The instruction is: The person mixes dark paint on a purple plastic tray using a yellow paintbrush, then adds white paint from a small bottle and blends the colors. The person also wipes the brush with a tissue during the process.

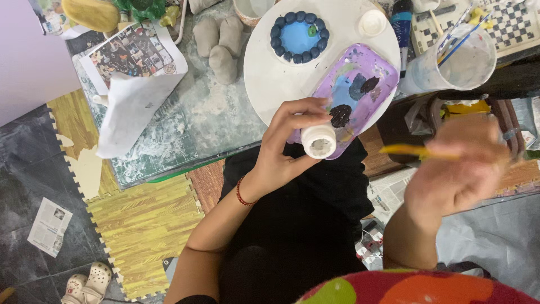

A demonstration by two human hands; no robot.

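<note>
1. The bench (pixel 185 129), smeared with white residue, carries everything; the round white board (pixel 270 73) on it serves as the landmark here.
2. Left of the board lies a curled sheet of printed paper (pixel 135 84), and between that paper and the board sit grey clay lumps (pixel 219 45).
3. A clear plastic cup (pixel 467 62) holding brushes stands just right of the board, well apart from the paper.
4. A purple paint tray (pixel 365 73) daubed with blue, grey and dark patches overhangs the board's lower right edge.
5. On the board's upper part rests a blue dish ringed with dark blue balls (pixel 298 37); a small white lid (pixel 372 23) lies to its right, also on the board.
6. The right hand (pixel 455 169), blurred, is below and to the right of the board; its fingers are curled closed around a yellow-handled brush (pixel 410 150).
7. The left hand (pixel 287 141) is at the board's lower edge, fingers wrapped around a small white bottle (pixel 319 141), which touches the tray's lower end.
</note>
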